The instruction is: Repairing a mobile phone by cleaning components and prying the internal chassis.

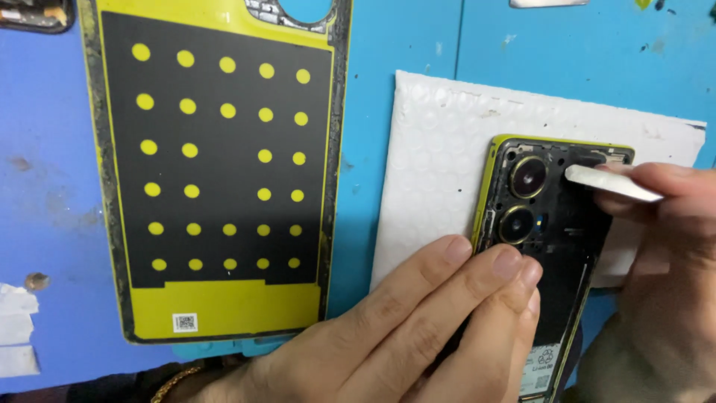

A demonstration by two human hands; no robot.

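So the opened phone point(548, 246) is lying face down on a white bubble-wrap pad point(440, 149), which sits on the blue work surface point(45, 179). Its back is off, so you see the black insides, a yellow-green frame edge along its left side, and two round camera lenses point(528, 177) stacked one above the other near the top. The left hand point(418, 328) comes in from the bottom and lies flat across the lower half of the phone, fingers stretched out and close together, fingertips point(507, 263) pressing right below the lower lens. It's not curled around anything, just pinning the phone down. The right hand point(671, 246) comes in from the right edge with its fingers pinched shut on a thin white flat pry tool point(608, 183), and the rounded tip of that tool sits at the top right part of the phone's insides, just beside the upper lens. I can't tell if the tip is actually wedged under anything or only resting on top. Off to the left, well apart from the pad, the removed back cover point(216, 172) lies inside-up: yellow with a big black sheet covered in rows of yellow dots. Some white tape scraps point(16, 328) sit at the far left edge.
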